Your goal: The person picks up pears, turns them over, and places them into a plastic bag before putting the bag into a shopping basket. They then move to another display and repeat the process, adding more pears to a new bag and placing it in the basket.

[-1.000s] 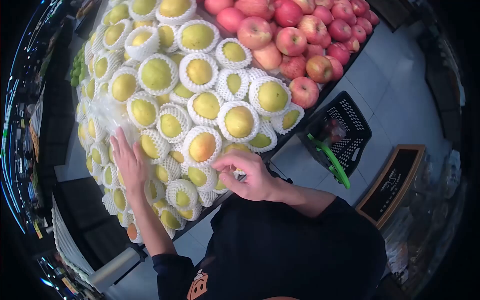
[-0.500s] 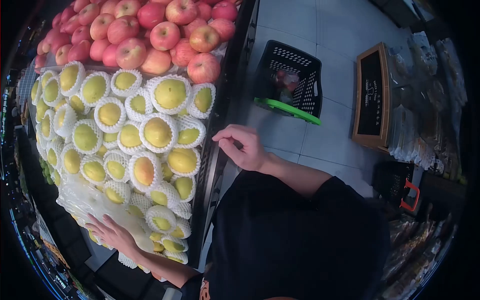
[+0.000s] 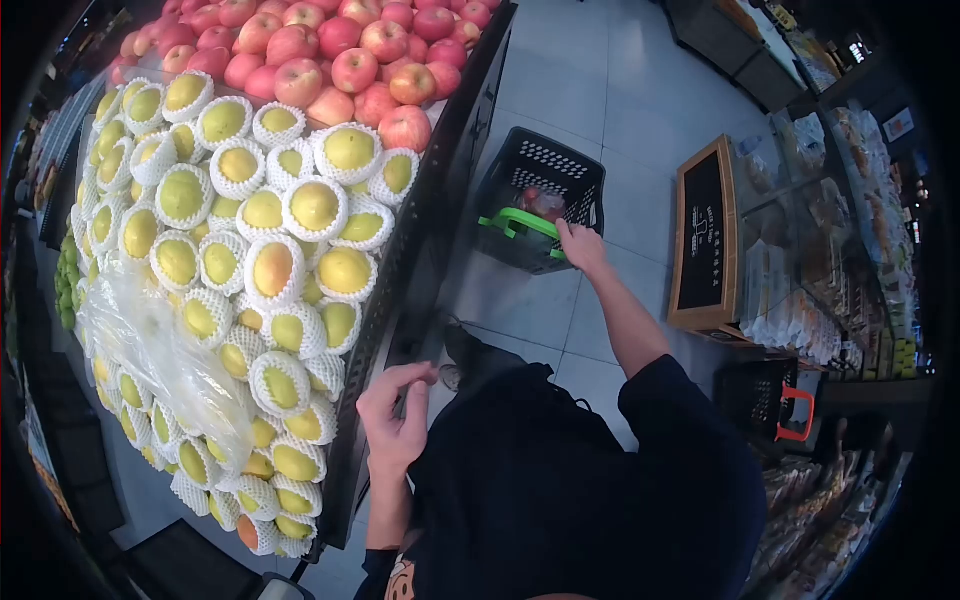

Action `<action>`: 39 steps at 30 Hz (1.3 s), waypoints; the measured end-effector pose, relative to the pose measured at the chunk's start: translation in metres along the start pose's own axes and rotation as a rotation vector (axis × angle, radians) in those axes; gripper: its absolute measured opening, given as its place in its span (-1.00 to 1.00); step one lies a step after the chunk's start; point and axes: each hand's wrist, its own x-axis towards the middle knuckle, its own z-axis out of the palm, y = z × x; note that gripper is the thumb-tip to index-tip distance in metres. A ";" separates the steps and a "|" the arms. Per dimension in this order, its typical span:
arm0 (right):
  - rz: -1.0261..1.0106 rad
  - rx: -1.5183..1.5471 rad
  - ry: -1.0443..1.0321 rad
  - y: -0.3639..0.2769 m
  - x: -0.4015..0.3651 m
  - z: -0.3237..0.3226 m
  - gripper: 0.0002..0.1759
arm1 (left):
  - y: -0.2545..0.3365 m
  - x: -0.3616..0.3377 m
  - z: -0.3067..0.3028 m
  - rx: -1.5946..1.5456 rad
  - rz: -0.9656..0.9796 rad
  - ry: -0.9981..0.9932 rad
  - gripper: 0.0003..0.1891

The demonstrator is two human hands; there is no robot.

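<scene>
My right hand (image 3: pixel 583 246) is closed around the end of the green handle (image 3: pixel 525 222) of a black shopping basket (image 3: pixel 590 180). Red fruit in a clear plastic bag (image 3: pixel 543 204) lies inside the basket. Near the front edge of the fruit stand, my left hand (image 3: pixel 395 415) is loosely curled, thumb apart from the fingers, and nothing shows in it. Beside it on the stand are yellow-green pears (image 3: pixel 313 206) in white foam nets. A crumpled clear plastic bag (image 3: pixel 165 350) lies across some of these fruits.
Red apples (image 3: pixel 355 70) are piled at the far end of the stand. Grey floor tiles (image 3: pixel 560 80) run along its right side. A wood-framed blackboard sign (image 3: pixel 703 235) stands by packaged goods. Further right sits another black basket with a red handle (image 3: pixel 797 414).
My right hand has reached out and taken hold of the basket's green handle. My left hand has come off the plastic bag and moved right, to the stand's edge. The view has shifted.
</scene>
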 end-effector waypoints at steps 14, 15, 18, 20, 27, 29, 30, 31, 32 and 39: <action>-0.019 -0.051 0.039 0.002 -0.045 0.019 -0.31 | -0.076 -0.043 0.088 0.117 -0.174 -0.316 -0.80; -0.040 -0.050 0.048 0.003 -0.056 0.020 -0.31 | -0.080 -0.042 0.094 0.169 -0.122 -0.304 -0.80; -0.164 -0.055 0.105 0.016 -0.078 0.037 -0.32 | -0.093 -0.033 0.117 0.299 -0.004 -0.265 -0.82; -0.206 -0.041 0.085 0.020 -0.095 0.043 -0.31 | -0.101 -0.020 0.136 0.344 0.023 -0.248 -0.84; -0.405 0.087 -0.081 0.048 -0.166 0.052 -0.33 | -0.147 -0.003 0.200 0.762 0.053 -0.260 -0.69; -0.471 0.126 -0.155 0.060 -0.184 0.057 -0.34 | -0.151 -0.019 0.206 0.874 -0.139 -0.362 -0.63; -0.508 0.157 -0.198 0.066 -0.192 0.061 -0.35 | -0.146 -0.031 0.207 0.932 -0.197 -0.361 -0.62; -0.545 0.186 -0.238 0.071 -0.199 0.065 -0.35 | -0.141 -0.040 0.207 0.989 -0.252 -0.358 -0.61; -0.544 0.251 -0.323 0.077 -0.205 0.068 -0.41 | -0.138 -0.048 0.206 0.992 -0.273 -0.344 -0.62; -0.719 0.362 -0.344 0.103 -0.267 0.058 -0.49 | -0.124 -0.123 0.204 0.981 -0.418 -0.289 -0.67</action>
